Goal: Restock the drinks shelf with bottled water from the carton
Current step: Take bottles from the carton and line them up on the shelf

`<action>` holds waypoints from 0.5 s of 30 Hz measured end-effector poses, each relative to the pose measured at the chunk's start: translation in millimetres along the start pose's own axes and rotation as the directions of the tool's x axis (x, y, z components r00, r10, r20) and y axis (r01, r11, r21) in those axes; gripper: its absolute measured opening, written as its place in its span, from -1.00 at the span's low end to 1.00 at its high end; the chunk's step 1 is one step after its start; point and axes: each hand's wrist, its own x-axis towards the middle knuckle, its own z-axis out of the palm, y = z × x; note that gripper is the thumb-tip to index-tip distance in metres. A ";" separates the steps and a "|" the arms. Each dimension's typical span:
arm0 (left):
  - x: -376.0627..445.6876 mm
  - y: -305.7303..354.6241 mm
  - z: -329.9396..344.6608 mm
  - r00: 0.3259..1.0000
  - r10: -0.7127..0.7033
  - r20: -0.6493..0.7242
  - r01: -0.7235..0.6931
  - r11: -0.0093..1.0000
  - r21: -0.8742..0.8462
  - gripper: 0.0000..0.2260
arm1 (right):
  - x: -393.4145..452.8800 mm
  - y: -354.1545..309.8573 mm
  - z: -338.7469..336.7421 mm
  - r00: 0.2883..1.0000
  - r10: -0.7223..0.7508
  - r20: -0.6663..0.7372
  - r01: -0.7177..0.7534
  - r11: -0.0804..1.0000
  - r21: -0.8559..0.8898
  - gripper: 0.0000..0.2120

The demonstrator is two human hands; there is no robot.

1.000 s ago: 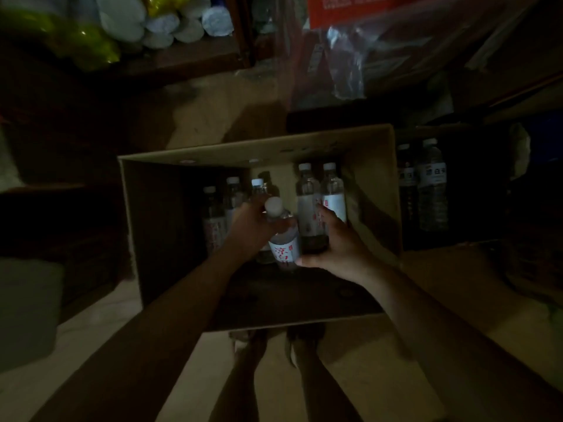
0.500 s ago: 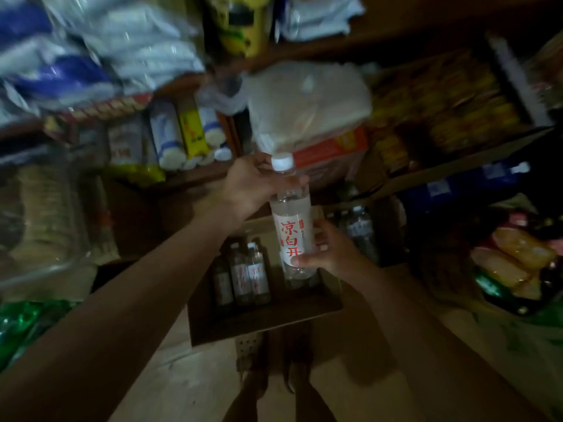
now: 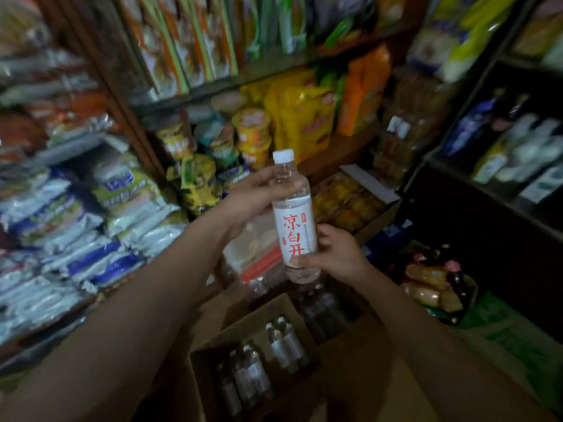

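A clear water bottle with a white cap and a white label in red characters stands upright in mid-air at the centre of the view. My left hand grips its upper part just below the neck. My right hand holds its lower part, fingers curled round the label's bottom edge. Below, on the floor, the brown carton stands open with several more bottles upright inside. To the right, dark shelves carry bottled drinks, blurred.
Wooden shelves fill the left and back, stacked with packets, noodle cups and yellow and orange bags. An open box of snacks sits behind the bottle. A bowl of wrapped goods lies low on the right.
Both hands lifted the bottle out of the carton and raised it to chest height. My view swung up from the carton to the shelves, and the carton now lies low in the frame.
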 end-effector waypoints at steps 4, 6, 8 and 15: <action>2.1 67.7 40.7 0.984 0.070 0.161 -0.082 0.994 0.067 -0.56 | -26.9 -34.9 -58.0 0.994 -0.070 -0.085 0.072 0.997 0.028 -0.52; 4.3 100.2 71.8 0.981 0.131 0.141 -0.145 0.985 0.094 -0.63 | -43.6 -49.6 -91.8 0.988 -0.100 -0.120 0.104 0.994 0.027 -0.49; 9.5 127.7 106.3 0.975 0.186 0.125 -0.200 0.973 0.112 -0.70 | -59.2 -58.2 -129.1 0.978 -0.115 -0.173 0.121 0.992 0.027 -0.50; 20.9 212.0 261.0 0.906 0.365 0.213 -0.393 0.914 0.105 -0.70 | -137.0 -59.0 -279.9 0.908 -0.158 -0.387 0.166 0.986 -0.013 -0.52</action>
